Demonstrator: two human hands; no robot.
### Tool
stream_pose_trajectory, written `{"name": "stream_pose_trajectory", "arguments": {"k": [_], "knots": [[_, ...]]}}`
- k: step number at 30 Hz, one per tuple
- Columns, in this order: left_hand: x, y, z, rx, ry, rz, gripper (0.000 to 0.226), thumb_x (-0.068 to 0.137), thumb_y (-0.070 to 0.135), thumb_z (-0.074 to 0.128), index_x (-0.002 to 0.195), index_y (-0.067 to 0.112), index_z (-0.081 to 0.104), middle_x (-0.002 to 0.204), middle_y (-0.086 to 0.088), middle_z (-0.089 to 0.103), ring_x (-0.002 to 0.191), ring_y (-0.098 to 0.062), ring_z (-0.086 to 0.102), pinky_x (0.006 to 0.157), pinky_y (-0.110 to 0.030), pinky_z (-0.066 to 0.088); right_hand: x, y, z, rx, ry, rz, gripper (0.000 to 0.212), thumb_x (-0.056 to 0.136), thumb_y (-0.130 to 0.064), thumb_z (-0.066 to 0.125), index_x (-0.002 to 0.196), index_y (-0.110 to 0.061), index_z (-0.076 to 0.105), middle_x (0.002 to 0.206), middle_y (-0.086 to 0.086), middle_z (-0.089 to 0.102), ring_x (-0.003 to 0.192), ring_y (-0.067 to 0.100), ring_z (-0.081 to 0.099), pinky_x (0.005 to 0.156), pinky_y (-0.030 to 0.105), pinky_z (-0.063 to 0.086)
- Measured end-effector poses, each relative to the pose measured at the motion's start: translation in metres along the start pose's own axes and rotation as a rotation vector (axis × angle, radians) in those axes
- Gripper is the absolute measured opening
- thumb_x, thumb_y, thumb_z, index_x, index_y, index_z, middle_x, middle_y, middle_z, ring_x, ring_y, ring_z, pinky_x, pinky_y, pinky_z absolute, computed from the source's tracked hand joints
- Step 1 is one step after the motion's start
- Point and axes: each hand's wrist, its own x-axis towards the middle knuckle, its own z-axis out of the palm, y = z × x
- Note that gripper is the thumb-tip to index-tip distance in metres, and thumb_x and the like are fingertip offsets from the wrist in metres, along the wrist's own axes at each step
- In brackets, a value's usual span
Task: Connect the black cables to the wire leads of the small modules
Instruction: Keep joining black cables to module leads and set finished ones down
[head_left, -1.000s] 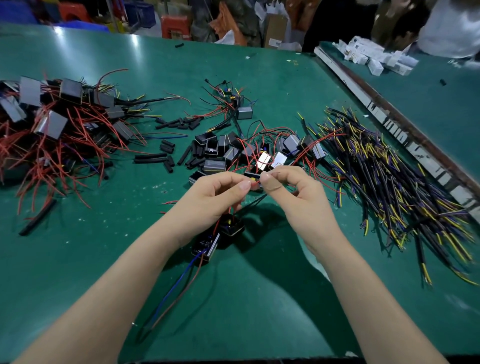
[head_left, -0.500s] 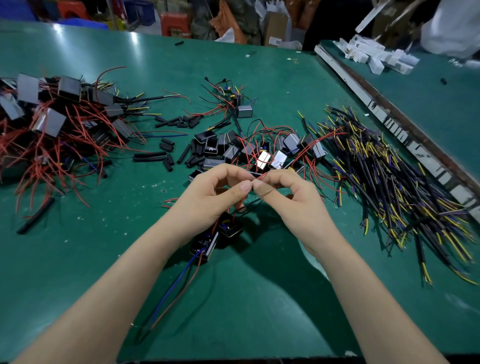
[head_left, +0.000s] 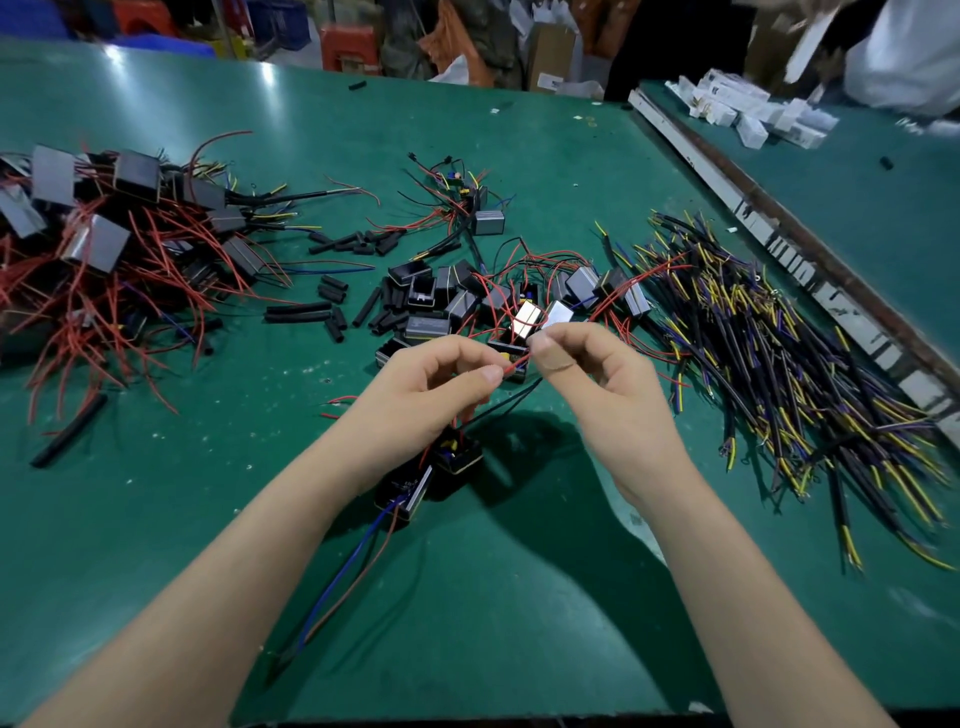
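Observation:
Above the green table my left hand (head_left: 434, 389) pinches a thin red wire lead (head_left: 514, 365) between thumb and forefinger. My right hand (head_left: 592, 379) pinches the other end of the same lead a short gap away. A black cable (head_left: 506, 402) runs down from under my right hand. Two small black modules (head_left: 434, 473) lie on the table beneath my left hand, with blue and brown wires (head_left: 343, 587) trailing toward me. Whether the lead and cable touch is hidden by my fingers.
A pile of modules with red leads (head_left: 98, 260) fills the left. Loose modules (head_left: 493, 306) and black sleeve pieces (head_left: 332, 306) lie in the middle. A heap of black cables with yellow tips (head_left: 779, 364) covers the right. White boxes (head_left: 753, 111) sit on the neighbouring table.
My two hands have drawn slightly apart, so a short stretch of the red lead now shows between my fingertips. The modules on the table have not moved.

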Motion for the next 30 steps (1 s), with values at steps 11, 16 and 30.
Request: {"name": "stream_pose_trajectory", "arguments": {"k": [11,16,30], "knots": [[0.002,-0.004,0.004,0.115,0.001,0.1,0.006,0.088,0.016,0.063,0.086,0.014,0.068,0.067,0.014,0.062,0.061,0.003,0.051,0.06,-0.012,0.042,-0.006,0.002,0.003,-0.398,0.03,-0.15,0.02,0.09,-0.041,0.053,0.076,-0.028,0.058,0.081,-0.011,0.063,0.081,0.003,0.052,0.069,0.008,0.035],[0.001,-0.006,0.003,0.398,0.083,0.305,0.009,0.086,0.016,0.066,0.079,0.022,0.065,0.068,0.015,0.059,0.063,0.006,0.051,0.061,-0.007,0.035,-0.005,0.004,0.005,-0.406,-0.012,-0.085,0.029,0.094,-0.04,0.052,0.073,-0.023,0.06,0.072,-0.012,0.06,0.075,0.01,0.052,0.065,0.017,0.038],[0.003,-0.005,0.001,-0.144,0.109,0.024,0.013,0.081,0.028,0.062,0.077,0.019,0.07,0.066,0.005,0.058,0.067,-0.017,0.04,0.062,-0.025,0.034,-0.005,-0.009,-0.001,-0.226,0.012,-0.307,0.009,0.087,-0.019,0.064,0.094,-0.019,0.071,0.086,-0.006,0.064,0.08,-0.002,0.057,0.073,0.008,0.037]]}}
